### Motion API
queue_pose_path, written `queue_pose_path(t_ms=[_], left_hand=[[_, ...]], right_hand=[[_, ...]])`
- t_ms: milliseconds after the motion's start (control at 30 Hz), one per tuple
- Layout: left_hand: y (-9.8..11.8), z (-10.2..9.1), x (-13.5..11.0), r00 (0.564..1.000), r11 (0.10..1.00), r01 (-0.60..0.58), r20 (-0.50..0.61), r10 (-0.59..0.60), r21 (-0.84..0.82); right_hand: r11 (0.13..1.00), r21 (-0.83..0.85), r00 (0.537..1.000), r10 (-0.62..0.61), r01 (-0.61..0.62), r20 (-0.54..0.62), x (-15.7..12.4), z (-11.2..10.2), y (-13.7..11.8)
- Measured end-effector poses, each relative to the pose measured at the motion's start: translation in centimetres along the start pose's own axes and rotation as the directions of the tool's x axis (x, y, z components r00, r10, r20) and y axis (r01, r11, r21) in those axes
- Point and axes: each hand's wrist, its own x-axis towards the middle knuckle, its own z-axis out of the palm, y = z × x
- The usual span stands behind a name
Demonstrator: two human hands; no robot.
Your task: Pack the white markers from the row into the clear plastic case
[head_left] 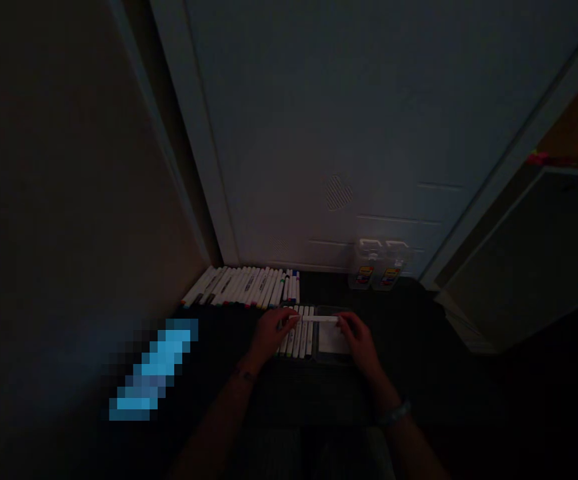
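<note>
Between my two hands a white marker (319, 319) is held level, crosswise over an open clear plastic case (336, 362). My left hand (275, 331) pinches its left end and my right hand (357, 333) pinches its right end. Under and beside the left hand, several white markers (303, 340) lie side by side in the case's left half. The right half shows a pale flat insert (329, 338), partly covered by my right hand. Behind the left hand, a long row of white markers (249, 287) with coloured ends lies on the dark surface.
Two clear cases with handles (369, 265) and labels stand upright against the white panelled door (319, 133) at the back. A bright, pixelated blue patch (156, 373) is at the left. A wall (69, 200) closes off the left side. The scene is dim.
</note>
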Motion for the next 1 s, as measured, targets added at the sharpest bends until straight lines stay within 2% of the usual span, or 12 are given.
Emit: queue_pose_path(t_ms=[1000], left_hand=[[0.42, -0.14, -0.05, 1.0, 0.999, 0.027, -0.002, -0.027, -0.025]], right_hand=[[1.0, -0.01, 1.0, -0.011, 0.011, -0.006, -0.08, 0.01, -0.04]])
